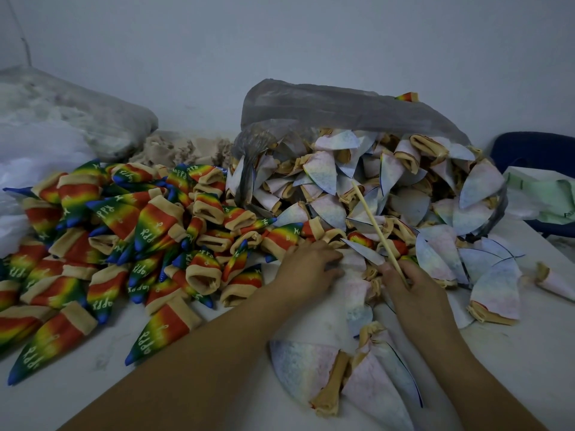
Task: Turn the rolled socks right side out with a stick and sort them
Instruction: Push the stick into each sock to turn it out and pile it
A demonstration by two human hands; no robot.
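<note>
A heap of pale inside-out socks [373, 194] spills out of a grey plastic bag [342, 107] at the centre right. To the left lies a pile of rainbow socks [130, 237] turned right side out. My right hand [417, 287] grips a thin wooden stick [376, 228] that slants up and to the left over the pale heap. My left hand [306, 269] rests on a pale sock [354, 259] at the foot of the heap, fingers curled onto it. Its grip is partly hidden.
Two pale socks [342, 377] lie near the front between my forearms. A white table [217, 362] carries everything. A filled clear bag [77, 113] sits at the back left, beige fabric [183, 147] behind the rainbow pile, a blue chair [535, 150] at the right.
</note>
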